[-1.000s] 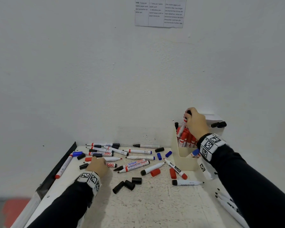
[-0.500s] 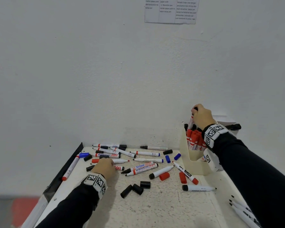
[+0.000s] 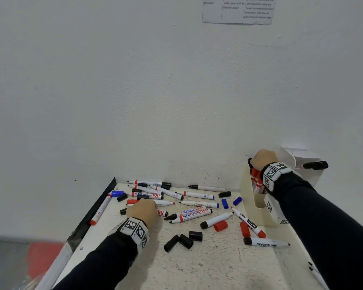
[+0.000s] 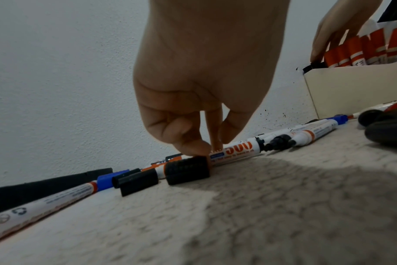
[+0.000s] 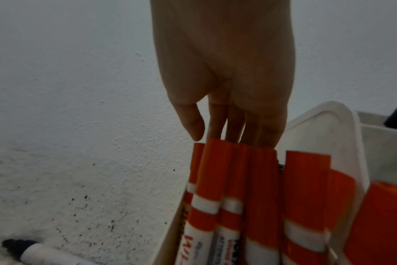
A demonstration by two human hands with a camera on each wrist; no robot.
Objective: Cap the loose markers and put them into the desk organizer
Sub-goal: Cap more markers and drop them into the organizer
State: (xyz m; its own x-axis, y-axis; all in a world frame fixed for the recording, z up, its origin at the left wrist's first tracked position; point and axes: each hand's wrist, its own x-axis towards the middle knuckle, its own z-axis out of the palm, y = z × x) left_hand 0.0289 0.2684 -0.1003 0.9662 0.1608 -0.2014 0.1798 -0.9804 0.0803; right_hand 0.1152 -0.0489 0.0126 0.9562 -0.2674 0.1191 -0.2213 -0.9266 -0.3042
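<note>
A speckled off-white worktop point(image 3: 208, 266) with a black left edge strip point(image 3: 96, 208) meets a plain white wall point(image 3: 134, 91) bearing a printed paper notice point(image 3: 237, 10).

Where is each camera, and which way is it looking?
Head: worn on the head, looking forward and down at the table and wall; both sleeves and hands show.
Left wrist: low over the table, looking along the left hand, whose fingertips pinch a black cap.
Right wrist: above the desk organizer, looking along the right hand at the red-capped markers.
Shared: head and left wrist both show the organizer with the right hand at it.
</note>
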